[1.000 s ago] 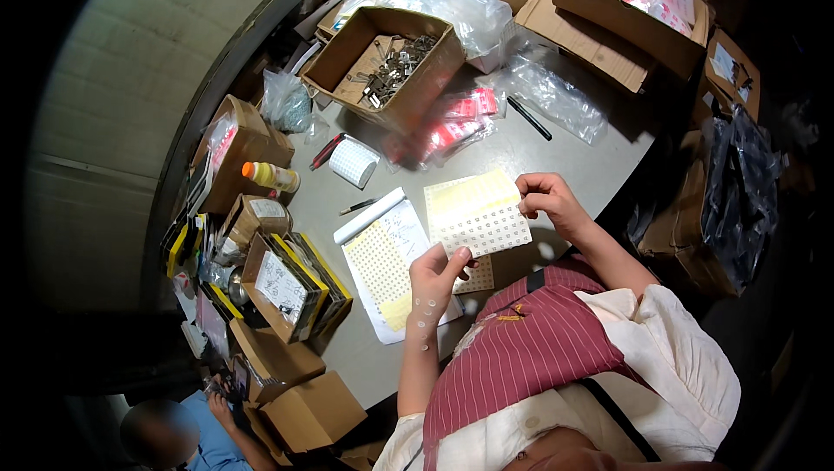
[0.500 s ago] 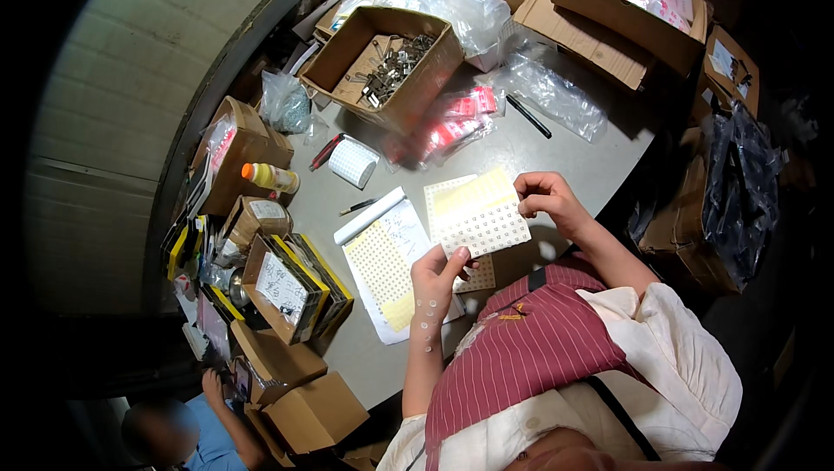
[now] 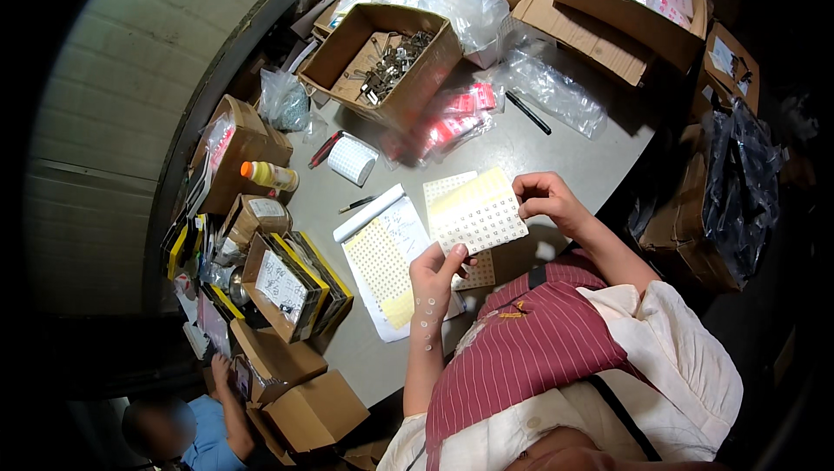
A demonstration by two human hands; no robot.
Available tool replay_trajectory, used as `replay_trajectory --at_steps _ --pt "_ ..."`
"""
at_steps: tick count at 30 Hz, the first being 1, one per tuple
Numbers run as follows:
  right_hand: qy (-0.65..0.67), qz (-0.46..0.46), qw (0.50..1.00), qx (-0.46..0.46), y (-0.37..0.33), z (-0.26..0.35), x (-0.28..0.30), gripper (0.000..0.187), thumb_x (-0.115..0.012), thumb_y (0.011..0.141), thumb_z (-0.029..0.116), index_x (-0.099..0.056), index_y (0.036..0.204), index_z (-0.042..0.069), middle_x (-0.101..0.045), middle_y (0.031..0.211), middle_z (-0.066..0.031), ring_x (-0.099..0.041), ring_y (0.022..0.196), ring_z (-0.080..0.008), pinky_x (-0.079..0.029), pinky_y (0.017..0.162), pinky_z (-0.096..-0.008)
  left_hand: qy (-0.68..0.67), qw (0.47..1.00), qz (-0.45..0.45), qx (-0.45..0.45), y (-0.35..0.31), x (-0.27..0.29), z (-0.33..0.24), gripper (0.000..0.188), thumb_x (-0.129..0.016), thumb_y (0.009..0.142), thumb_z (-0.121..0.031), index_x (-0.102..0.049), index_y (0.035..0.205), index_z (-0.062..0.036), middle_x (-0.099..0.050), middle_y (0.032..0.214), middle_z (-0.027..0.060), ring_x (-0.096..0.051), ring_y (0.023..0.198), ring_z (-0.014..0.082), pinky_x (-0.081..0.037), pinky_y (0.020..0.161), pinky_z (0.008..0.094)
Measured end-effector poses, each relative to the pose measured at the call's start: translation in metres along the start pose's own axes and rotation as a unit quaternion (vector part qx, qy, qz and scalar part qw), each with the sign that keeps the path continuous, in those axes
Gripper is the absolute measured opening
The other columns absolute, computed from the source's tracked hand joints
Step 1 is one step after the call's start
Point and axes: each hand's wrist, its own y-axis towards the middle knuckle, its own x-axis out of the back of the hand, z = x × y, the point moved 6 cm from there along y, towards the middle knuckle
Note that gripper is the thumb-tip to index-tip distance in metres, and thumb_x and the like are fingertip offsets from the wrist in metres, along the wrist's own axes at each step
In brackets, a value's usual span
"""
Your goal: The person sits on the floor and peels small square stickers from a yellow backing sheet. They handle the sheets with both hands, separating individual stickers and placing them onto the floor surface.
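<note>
A sheet of small round stickers (image 3: 482, 217), part bare yellow backing and part printed dots, is held above the table. My left hand (image 3: 437, 273) pinches its lower left corner between thumb and fingers. The right edge is gripped by my right hand (image 3: 546, 197), thumb against bent fingers. Several round stickers (image 3: 428, 312) are stuck along my left wrist. Partly hidden under the held sheet lies another sticker sheet (image 3: 439, 190). To the left of my left hand, a yellow sticker sheet (image 3: 380, 268) rests on a notepad (image 3: 408, 226) with handwriting and a rolled-up top page.
A carton of metal clips (image 3: 391, 63) stands at the back, beside red-and-white packets (image 3: 452, 128) and a black marker (image 3: 528, 112). A sticker roll (image 3: 354, 161), red cutter (image 3: 326, 149) and yellow bottle (image 3: 271, 176) lie left. A co-worker in blue (image 3: 213, 432) is at lower left.
My hands and the sheet stay almost in place. The co-worker's hand at the lower left has moved slightly forward, toward the cartons.
</note>
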Motion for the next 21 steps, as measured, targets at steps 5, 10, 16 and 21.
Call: replay_trajectory --at_steps 5,10,16,21 --pt "-0.015 0.013 1.0 -0.003 0.001 -0.005 0.0 0.012 -0.062 0.074 0.01 -0.06 0.08 0.0 -0.062 0.077 0.0 -0.055 0.076 -0.007 -0.044 0.073 -0.0238 -0.001 1.0 -0.004 0.004 0.0 -0.002 -0.005 0.03 -0.066 0.098 -0.022 -0.07 0.112 0.0043 -0.073 0.095 0.0088 -0.066 0.081 0.0127 -0.049 0.065 0.027" --pt "-0.014 0.012 1.0 -0.001 0.002 -0.01 0.001 0.015 -0.063 0.073 0.011 -0.061 0.083 -0.001 -0.062 0.077 0.0001 -0.055 0.076 -0.0073 -0.045 0.072 -0.0233 -0.016 0.999 -0.027 0.019 0.0 -0.002 -0.005 0.038 -0.072 0.091 -0.025 -0.071 0.112 0.0073 -0.071 0.094 0.0116 -0.062 0.078 0.0168 -0.048 0.065 0.0297" --pt "-0.057 0.03 0.998 0.022 0.002 -0.01 -0.002 0.021 -0.062 0.074 0.01 -0.064 0.091 -0.001 -0.063 0.081 -0.0003 -0.056 0.077 -0.0079 -0.045 0.072 -0.0237 -0.022 0.999 -0.033 0.008 0.0 0.002 -0.001 0.039 -0.071 0.091 -0.025 -0.07 0.112 0.0077 -0.071 0.093 0.0117 -0.063 0.079 0.0172 -0.048 0.065 0.03" --pt "-0.055 0.028 0.998 0.03 0.001 -0.006 -0.003 0.022 -0.064 0.073 0.012 -0.064 0.091 -0.001 -0.062 0.095 -0.0014 -0.056 0.085 -0.0092 -0.045 0.074 -0.0256 -0.024 0.999 -0.028 -0.004 0.0 0.002 0.001 0.029 -0.066 0.098 -0.02 -0.07 0.112 0.0055 -0.073 0.097 0.01 -0.067 0.08 0.0134 -0.049 0.064 0.0268"
